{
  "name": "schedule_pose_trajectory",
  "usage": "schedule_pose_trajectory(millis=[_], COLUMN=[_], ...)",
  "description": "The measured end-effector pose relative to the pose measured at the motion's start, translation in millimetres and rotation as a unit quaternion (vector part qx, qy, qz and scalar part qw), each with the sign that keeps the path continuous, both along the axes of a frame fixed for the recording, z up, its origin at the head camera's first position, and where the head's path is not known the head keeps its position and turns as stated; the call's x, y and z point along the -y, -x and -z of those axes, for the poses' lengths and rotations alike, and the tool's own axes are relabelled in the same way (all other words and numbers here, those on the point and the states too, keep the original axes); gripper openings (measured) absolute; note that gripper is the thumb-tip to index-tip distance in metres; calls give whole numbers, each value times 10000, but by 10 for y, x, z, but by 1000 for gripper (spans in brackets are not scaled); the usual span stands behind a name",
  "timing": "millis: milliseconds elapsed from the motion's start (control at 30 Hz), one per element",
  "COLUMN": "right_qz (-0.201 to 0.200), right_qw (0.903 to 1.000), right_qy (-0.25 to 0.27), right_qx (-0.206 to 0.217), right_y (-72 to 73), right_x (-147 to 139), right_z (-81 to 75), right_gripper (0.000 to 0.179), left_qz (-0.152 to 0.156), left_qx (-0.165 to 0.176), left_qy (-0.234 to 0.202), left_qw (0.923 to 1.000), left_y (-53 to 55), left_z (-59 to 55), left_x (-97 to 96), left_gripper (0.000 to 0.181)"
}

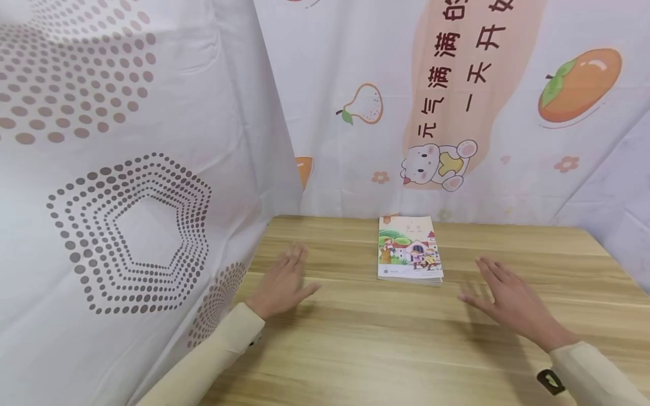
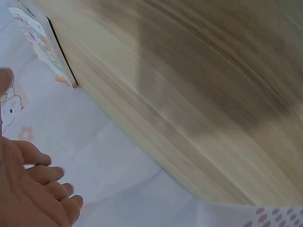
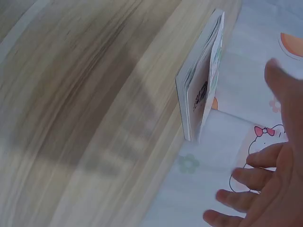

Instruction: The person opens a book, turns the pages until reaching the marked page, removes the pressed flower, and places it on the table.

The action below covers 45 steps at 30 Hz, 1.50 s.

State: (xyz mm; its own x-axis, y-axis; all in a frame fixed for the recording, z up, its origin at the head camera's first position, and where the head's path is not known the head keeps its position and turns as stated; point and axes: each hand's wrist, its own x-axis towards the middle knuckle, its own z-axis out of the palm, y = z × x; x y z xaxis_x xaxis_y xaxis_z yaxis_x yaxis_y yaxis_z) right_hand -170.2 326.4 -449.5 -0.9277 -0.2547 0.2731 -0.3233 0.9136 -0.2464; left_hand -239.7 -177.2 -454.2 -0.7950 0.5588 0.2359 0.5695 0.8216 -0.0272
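Observation:
A thin paperback book (image 1: 410,248) with a picture of children and houses on its cover lies flat on the wooden table. Left of it, my left hand (image 1: 282,285) hovers with relaxed, spread fingers and holds nothing. On the other side, my right hand (image 1: 508,301) is likewise held apart from the book, thumb and fingers spread. In the left wrist view, part of the book (image 2: 42,45) shows beyond the left hand (image 2: 33,189). The right wrist view gives the book's page edges (image 3: 199,78), slightly parted from the cover, with the right hand (image 3: 272,175) beside it.
The wood-grain table (image 1: 345,344) carries the book near its back edge. A white cloth with fruit and bear prints (image 1: 350,158) hangs behind. Another cloth with dotted patterns (image 1: 147,231) closes off the left side, near the left arm.

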Motion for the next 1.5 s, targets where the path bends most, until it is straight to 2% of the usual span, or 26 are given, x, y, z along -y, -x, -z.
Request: schedule_pose_trajectory(millis=[167, 267, 367, 500, 767, 1000, 1133, 1300, 1500], right_qz=[109, 160, 193, 266, 690, 759, 727, 582, 534], right_qw=[9996, 9982, 9961, 9940, 9835, 9788, 9801, 9800, 9800], right_qy=[155, 373, 617, 784, 1124, 1137, 1076, 1135, 1197], right_qx=[230, 448, 604, 710, 1235, 1525, 1501, 1526, 1496], right_y=[82, 166, 244, 337, 560, 688, 746, 800, 837], right_x=[45, 82, 122, 175, 286, 330, 350, 397, 448], right_z=[46, 96, 165, 265, 404, 498, 550, 589, 625], right_gripper=[69, 58, 50, 48, 61, 62, 53, 51, 49], left_qz=[105, 74, 3, -64, -205, -406, -335, -208, -75], left_qx=[-303, -133, 218, 520, 1125, 1403, 1461, 1525, 1679], left_qy=[-430, -781, -1015, -1039, -1165, -1044, -912, -832, -569], left_qw=[9986, 9968, 9946, 9932, 9866, 9838, 9845, 9846, 9841], left_y=[27, 78, 154, 265, 513, 742, 812, 865, 873], left_z=[82, 142, 204, 289, 387, 447, 500, 570, 570], left_x=[-95, -206, -349, -547, -904, -1217, -1399, -1608, -1802], left_gripper=[50, 29, 20, 21, 30, 43, 45, 46, 45])
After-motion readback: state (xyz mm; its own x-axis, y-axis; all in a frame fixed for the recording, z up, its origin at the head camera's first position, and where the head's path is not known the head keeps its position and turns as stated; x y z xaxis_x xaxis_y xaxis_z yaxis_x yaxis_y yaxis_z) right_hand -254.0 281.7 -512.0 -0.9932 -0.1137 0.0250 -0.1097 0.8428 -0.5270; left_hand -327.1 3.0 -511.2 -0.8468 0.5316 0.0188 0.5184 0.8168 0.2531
